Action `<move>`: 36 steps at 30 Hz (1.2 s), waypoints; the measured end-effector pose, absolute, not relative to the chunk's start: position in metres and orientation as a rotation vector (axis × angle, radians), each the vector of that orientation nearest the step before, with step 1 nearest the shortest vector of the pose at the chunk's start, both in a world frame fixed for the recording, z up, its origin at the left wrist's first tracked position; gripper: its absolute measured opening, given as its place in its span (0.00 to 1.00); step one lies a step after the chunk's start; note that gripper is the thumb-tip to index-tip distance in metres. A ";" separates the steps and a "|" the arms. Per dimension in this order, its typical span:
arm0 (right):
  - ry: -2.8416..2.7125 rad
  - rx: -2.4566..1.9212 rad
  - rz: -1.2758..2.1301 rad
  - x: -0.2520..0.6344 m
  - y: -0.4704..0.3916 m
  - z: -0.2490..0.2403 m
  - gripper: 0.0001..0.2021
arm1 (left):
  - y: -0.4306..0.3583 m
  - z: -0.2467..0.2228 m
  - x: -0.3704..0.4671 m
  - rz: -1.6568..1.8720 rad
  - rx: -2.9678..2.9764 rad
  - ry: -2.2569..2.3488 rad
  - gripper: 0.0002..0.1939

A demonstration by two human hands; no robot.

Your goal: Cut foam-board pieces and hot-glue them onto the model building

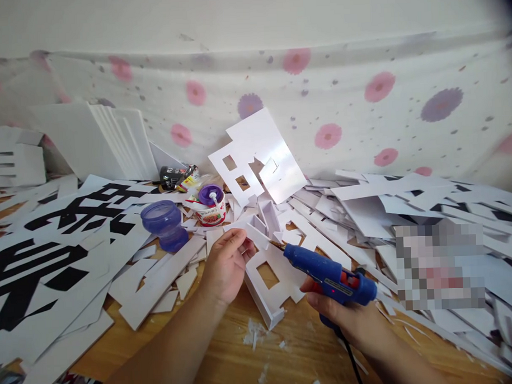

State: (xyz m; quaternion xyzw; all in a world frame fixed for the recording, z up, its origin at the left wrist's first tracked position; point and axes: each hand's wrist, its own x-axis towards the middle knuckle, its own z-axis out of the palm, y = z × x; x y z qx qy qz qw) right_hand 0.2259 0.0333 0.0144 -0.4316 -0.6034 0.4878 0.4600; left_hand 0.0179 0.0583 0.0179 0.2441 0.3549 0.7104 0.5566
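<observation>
My left hand [230, 265] pinches a small white foam board strip [256, 233] between thumb and fingers. Wrapped round the handle of a blue glue gun [326, 272] is my right hand [342, 312]. The gun's nozzle points left and lies close to the strip's right end; whether they touch is hard to tell. Just below is a white board shape [269, 278] with a square opening and raised strips along its edge, lying on the wooden table [228, 350]. Behind it, a larger white cut-out board [265, 152] leans upright at a tilt.
A purple container [165, 224] and a paper food tub [212, 215] stand left of centre. White sheets with black characters [73, 243] cover the left. Piled board scraps [344, 208] fill the right, near a blurred patch. Stacked boards [111, 141] lean at the back left. A black cord hangs from the gun.
</observation>
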 end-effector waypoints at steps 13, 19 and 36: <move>-1.367 -1.093 1.327 0.233 0.040 0.003 0.13 | 0.055 0.017 0.018 1.625 0.628 0.808 0.11; -1.277 -1.163 1.321 0.233 0.038 -0.003 0.17 | 0.054 0.022 0.018 1.592 0.632 0.774 0.12; -1.297 -1.192 1.307 0.234 0.036 0.008 0.15 | 0.056 0.019 0.016 1.636 0.665 0.787 0.12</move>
